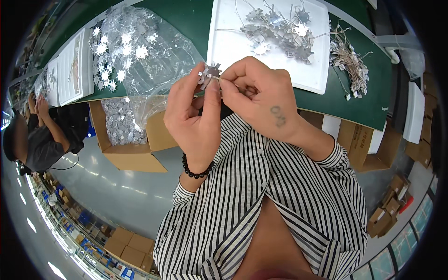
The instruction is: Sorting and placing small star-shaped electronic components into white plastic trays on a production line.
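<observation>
Between thumb and fingers, my left hand (193, 114) pinches a small silver gear-shaped metal piece (213, 72) with tabs around its rim. My right hand (261, 95) meets it from the right, thumb and forefinger pressed together at the piece's edge on what looks like a thin pale wire end, too small to be sure. Both hands are raised in front of the table edge. Beyond them a white foam tray (228, 51) carries a heap of similar metal pieces with wires (284, 32). Right of the tray lies a bundle of loose wires with small connectors (354, 65).
A clear plastic bag (163, 51) and loose silver star-shaped pieces (103, 49) cover the green table's left part. Below stands an open carton (128, 156) of metal pieces; another carton (385, 149) is at right. At far left another person (42, 140) works beside a white foam box (77, 70).
</observation>
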Motion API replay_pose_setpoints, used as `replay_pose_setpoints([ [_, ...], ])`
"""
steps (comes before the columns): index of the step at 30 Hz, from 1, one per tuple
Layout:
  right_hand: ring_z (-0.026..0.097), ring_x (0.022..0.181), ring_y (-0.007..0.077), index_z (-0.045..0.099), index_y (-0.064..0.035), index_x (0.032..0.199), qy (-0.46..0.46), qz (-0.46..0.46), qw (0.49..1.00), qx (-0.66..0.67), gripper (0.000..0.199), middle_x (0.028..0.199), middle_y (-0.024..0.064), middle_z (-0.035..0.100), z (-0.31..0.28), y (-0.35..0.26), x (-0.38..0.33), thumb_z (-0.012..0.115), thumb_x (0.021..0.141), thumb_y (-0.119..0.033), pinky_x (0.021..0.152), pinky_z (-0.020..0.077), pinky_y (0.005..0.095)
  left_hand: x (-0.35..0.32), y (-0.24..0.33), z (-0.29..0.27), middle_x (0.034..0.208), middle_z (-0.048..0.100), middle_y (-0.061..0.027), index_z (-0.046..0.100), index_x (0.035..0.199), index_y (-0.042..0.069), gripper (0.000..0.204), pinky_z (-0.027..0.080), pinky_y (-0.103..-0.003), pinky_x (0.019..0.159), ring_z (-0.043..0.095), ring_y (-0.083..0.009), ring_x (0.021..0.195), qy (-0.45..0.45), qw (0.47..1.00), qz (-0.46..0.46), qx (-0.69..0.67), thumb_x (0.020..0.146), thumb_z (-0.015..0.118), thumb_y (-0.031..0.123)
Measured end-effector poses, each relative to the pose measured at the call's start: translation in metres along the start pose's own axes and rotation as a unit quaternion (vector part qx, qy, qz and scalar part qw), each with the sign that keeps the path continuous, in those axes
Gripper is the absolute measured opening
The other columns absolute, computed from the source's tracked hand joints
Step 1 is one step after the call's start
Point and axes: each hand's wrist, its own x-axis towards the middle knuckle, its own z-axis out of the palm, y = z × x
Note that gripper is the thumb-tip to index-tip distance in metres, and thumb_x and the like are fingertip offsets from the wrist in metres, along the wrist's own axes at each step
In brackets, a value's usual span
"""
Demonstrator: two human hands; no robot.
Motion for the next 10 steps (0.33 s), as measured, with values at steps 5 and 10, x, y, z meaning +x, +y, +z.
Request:
replay_pose_setpoints([
  [5,0.043,0.048,0.0037,0.065,-0.0011,0.090,-0.017,-0.033,0.999,-0.034,0.008,0.060,-0.0028,0.061,-0.003,0.001,0.007,0.070,0.085,0.002,0.045,0.0320,0.0173,0.006,-0.002,-0.002,0.100,0.067,-0.0083,0.071,0.124,0.004,0.036,0.048,-0.021,0.061,0.057,-0.0118,0.073,-0.004,0.991,0.078,0.109,0.088,0.069,-0.003],
  [10,0.043,0.047,0.0048,0.066,-0.0020,0.090,-0.045,-0.032,0.997,-0.053,0.007,0.057,-0.0027,0.058,-0.009,0.001,0.007,0.070,0.085,0.001,0.045,0.0319,0.0171,0.012,-0.002,-0.014,0.106,0.069,-0.0084,0.073,0.125,0.009,0.039,0.050,-0.025,0.062,0.058,-0.0170,0.072,-0.049,0.969,0.134,0.204,0.087,0.072,0.000],
])
